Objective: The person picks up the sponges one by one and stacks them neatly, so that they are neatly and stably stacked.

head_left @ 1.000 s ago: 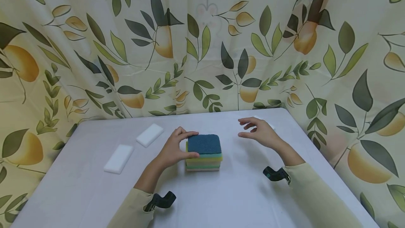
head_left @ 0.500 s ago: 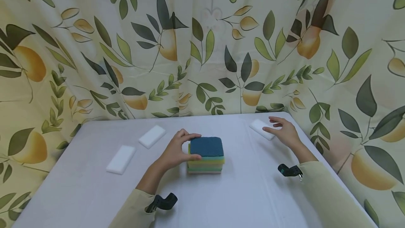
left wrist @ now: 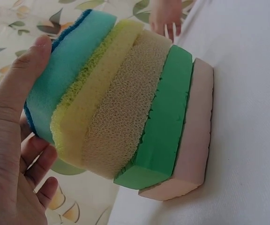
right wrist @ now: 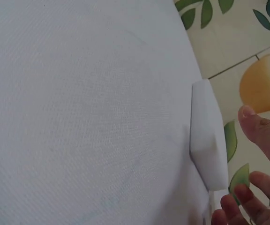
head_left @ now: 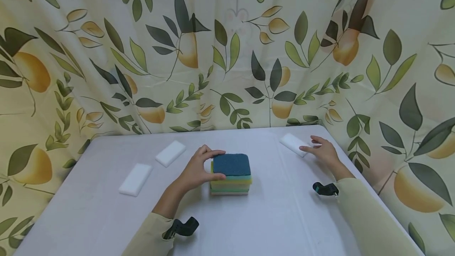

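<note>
A stack of several sponges (head_left: 231,189) stands mid-table: pink at the bottom, then green (left wrist: 165,117), beige, yellow, and a teal sponge (left wrist: 74,75) with a dark blue scouring top. My left hand (head_left: 195,171) holds the top sponge by its left end, thumb along the near side and fingers on the far side. At the back right lies a white sponge (head_left: 292,144). Over its right end hovers my right hand (head_left: 325,154), fingers apart and slightly bent, nothing between them. In the right wrist view the thumb and fingertips sit beside the white sponge (right wrist: 206,136).
Two more white sponges lie on the left side of the table, one further back (head_left: 170,153) and one nearer (head_left: 135,179). A white cloth (head_left: 270,220) covers the table. Behind it hangs a fruit-and-leaf patterned curtain (head_left: 227,86).
My right hand has moved right, away from beside the stack to the white sponge at the back right, uncovering that sponge. The left hand stays at the stack.
</note>
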Demonstrator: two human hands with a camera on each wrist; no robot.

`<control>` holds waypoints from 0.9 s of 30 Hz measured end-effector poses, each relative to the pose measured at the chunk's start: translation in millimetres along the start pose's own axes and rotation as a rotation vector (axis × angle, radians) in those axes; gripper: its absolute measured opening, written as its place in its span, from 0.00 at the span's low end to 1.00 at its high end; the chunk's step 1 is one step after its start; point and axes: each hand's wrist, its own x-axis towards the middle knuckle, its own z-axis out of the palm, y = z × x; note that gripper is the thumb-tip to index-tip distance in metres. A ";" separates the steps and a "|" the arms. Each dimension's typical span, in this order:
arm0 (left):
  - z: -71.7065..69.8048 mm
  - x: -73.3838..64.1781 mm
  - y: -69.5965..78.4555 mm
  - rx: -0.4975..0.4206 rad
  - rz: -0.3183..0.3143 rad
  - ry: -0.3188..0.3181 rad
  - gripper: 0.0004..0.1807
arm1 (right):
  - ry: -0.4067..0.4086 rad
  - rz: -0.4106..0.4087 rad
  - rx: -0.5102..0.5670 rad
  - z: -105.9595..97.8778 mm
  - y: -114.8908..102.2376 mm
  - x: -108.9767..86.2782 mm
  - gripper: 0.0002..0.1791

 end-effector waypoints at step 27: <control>0.3 -0.1 1.6 -0.001 -0.001 -0.007 0.37 | -0.032 -0.008 -0.075 16.0 2.7 9.8 0.53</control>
